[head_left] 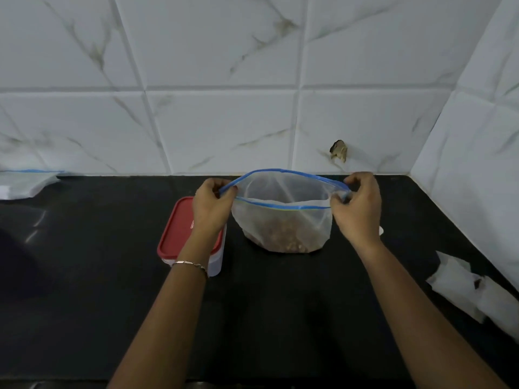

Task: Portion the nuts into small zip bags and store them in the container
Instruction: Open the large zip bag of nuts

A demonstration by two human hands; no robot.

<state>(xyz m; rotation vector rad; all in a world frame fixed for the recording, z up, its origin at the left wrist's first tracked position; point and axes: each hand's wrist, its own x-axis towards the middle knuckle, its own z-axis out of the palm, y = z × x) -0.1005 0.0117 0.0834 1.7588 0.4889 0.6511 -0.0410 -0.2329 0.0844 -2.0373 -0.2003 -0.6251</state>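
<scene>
Standing near the worktop's back edge: zip bag (282, 220), limp, slippery, nuts (283, 234) weighting its base. Left hand (210, 207) and right hand (356, 209) pinched its blue rim ends; best hold.

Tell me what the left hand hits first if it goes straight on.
Past the bag corner it pinches, the left hand probably meets the tiled wall; nothing else shows in between, though depth is unclear.
</scene>
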